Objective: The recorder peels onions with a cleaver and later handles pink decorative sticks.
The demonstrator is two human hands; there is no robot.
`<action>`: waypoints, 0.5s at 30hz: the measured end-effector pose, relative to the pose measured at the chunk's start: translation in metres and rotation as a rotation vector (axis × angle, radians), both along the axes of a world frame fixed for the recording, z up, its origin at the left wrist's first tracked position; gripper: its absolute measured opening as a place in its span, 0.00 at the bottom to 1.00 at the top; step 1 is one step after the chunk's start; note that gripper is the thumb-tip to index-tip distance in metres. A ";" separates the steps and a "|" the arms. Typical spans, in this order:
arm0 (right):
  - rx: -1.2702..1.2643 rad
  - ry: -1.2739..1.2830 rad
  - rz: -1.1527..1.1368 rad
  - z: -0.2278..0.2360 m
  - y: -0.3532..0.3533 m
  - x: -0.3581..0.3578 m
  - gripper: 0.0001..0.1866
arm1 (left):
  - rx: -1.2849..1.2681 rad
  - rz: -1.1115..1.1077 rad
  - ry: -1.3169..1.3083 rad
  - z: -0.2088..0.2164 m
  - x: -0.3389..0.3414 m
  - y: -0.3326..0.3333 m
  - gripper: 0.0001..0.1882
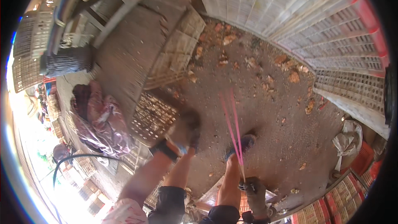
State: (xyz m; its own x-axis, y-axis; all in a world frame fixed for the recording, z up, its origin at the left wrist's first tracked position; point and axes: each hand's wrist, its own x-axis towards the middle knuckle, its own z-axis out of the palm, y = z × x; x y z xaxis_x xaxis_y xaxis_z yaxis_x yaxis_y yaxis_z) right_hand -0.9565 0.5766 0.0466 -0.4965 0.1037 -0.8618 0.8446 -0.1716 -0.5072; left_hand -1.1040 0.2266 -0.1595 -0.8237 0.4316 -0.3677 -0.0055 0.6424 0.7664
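A pale, red-marked sleeve [124, 213] is showing nearest, at bottom. Pale crates [348, 43] are standing upper right, contents hidden; a holed crate [151, 114] is sitting left. The gloved right hand [253, 190] is gripping pink cords [240, 157], stretching forward, right of the blurred left hand [187, 125], whose grip can't be told.

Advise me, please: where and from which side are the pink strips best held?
Probably take the pink strips by their pale near end, coming from the person's own side, as the right hand does. There the two thin lengths meet, so one pinch should catch both; toward the far end they spread apart and blur.
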 end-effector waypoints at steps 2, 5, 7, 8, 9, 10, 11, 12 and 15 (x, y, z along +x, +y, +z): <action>0.373 -0.040 0.273 -0.010 -0.005 0.036 0.07 | 1.371 0.852 -1.023 0.131 -0.017 0.132 0.24; 0.401 -0.016 0.456 0.030 -0.022 -0.007 0.09 | 1.028 1.129 -1.154 0.206 -0.020 0.178 0.23; 0.459 0.090 0.523 0.052 -0.020 -0.012 0.10 | 0.860 1.066 -1.026 0.224 -0.019 0.191 0.23; 0.387 0.172 0.499 0.061 -0.018 -0.012 0.10 | 0.681 1.019 -0.891 0.231 -0.014 0.196 0.23; 0.324 0.252 0.469 0.070 -0.018 -0.012 0.10 | 0.512 0.766 -0.632 0.232 -0.008 0.195 0.22; 0.273 0.325 0.433 0.080 -0.020 -0.012 0.10 | 0.395 0.702 -0.508 0.212 0.011 0.181 0.22; 0.243 0.350 0.426 0.082 -0.027 -0.006 0.10 | 0.289 0.627 -0.388 0.196 0.023 0.170 0.21; 0.228 0.361 0.407 0.084 -0.032 0.002 0.10 | 0.769 1.024 -0.895 0.235 -0.001 0.181 0.23; -0.051 0.165 0.322 0.120 -0.041 -0.017 0.10 | 0.704 1.093 -0.768 0.270 -0.015 0.179 0.29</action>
State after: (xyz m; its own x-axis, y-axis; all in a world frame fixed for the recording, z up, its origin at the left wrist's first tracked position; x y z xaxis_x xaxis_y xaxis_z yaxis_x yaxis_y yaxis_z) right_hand -0.9734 0.5358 0.1662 -0.6294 -0.1219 -0.7675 0.7670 0.0612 -0.6387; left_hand -1.1193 0.4052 0.1110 -0.5560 0.0181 -0.8310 -0.7548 -0.4297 0.4956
